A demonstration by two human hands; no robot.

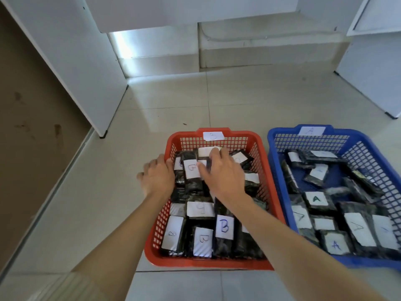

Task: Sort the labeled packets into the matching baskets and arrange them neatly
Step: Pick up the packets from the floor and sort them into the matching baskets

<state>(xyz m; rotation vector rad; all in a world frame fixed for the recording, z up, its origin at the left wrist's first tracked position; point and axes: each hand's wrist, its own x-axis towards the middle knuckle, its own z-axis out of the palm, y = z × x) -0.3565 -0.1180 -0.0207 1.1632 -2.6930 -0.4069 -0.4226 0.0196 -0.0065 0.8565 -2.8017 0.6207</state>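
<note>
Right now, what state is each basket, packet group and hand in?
red basket: on floor, tagged B, packed with packets.
B packets: in red basket, mostly label-up, rows uneven.
blue basket: on floor, tagged A, partly filled.
A packets: in blue basket, loosely scattered, some tilted.
left hand: at red basket's left rim; grip unclear.
right hand: inside red basket, fingers curled over far packet.

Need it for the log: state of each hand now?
Left hand: at left rim of the red basket; grip cannot be told.
Right hand: fingers curled on a packet inside it.
</note>
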